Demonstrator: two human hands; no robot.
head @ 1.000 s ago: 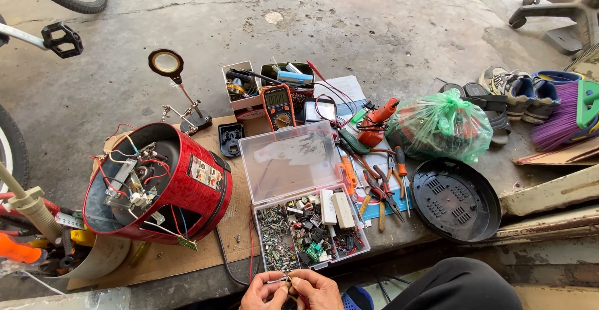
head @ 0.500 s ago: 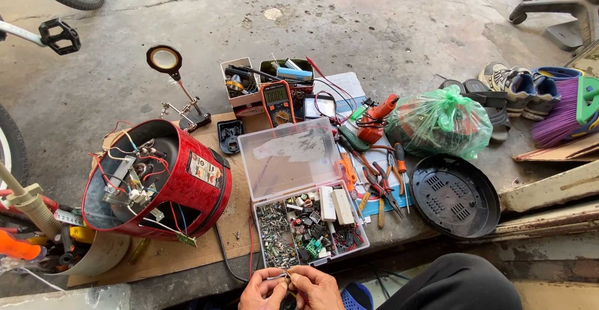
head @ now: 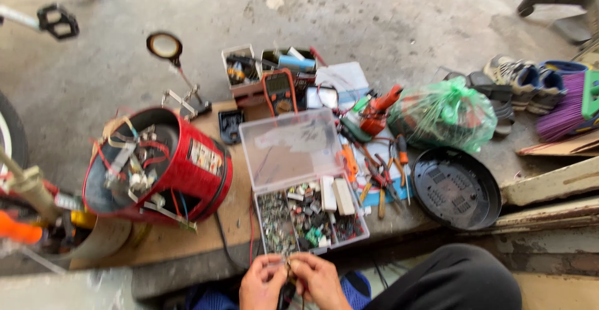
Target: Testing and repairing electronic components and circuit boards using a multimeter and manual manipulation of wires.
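Both hands meet just below the parts box (head: pixel 299 185): the left hand (head: pixel 262 283) and right hand (head: pixel 319 280) pinch one small part (head: pixel 289 265) between their fingertips, too small to identify. The box lies open, lid back. Left of it lies a red drum (head: pixel 181 166); right of it, pliers (head: pixel 380 179) and a black tray (head: pixel 457 188); beyond it, a multimeter (head: pixel 279 89).

This is a makeshift repair workshop set up on a bare concrete floor (head: pixel 374 16), likely a yard or garage. Just ahead of the left hand (head: pixel 262 283) lies an open parts box (head: pixel 299 185) of small electronic components; beyond it sit a multimeter (head: pixel 279 90), pliers and screwdrivers (head: pixel 380 172), and, to the left, a red opened appliance (head: pixel 159 166) with bare wiring.
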